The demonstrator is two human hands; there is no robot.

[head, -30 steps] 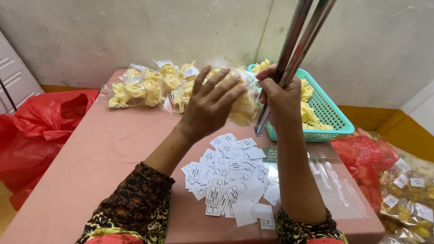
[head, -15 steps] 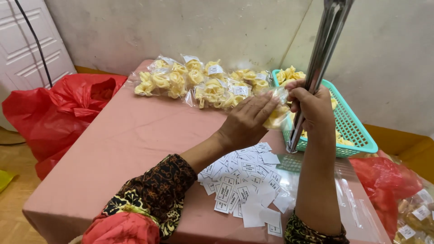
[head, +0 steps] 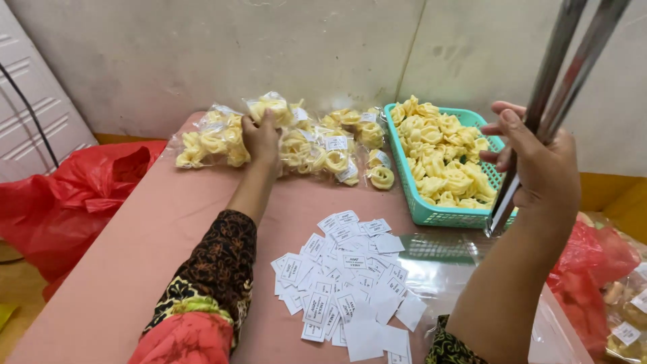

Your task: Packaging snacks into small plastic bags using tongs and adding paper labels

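Note:
My left hand (head: 261,138) is stretched to the far side of the pink table (head: 128,263) and grips a clear bag of yellow crackers (head: 269,108) on top of a pile of similar labelled bags (head: 330,145). My right hand (head: 539,168) holds long metal tongs (head: 559,74) upright, their tips pointing down beside a teal basket (head: 438,217). Loose yellow crackers (head: 438,158) fill the basket. Several small white paper labels (head: 344,283) lie scattered on the table in front of me.
Empty clear plastic bags (head: 445,263) lie right of the labels. A red plastic bag (head: 67,195) sits on the floor at the left, another red bag (head: 593,259) at the right with packed cracker bags (head: 627,317) below it. A wall stands close behind the table.
My left hand has carried the filled bag away from the right hand to the pile at the far side. The right hand with the tongs has drawn back to the right.

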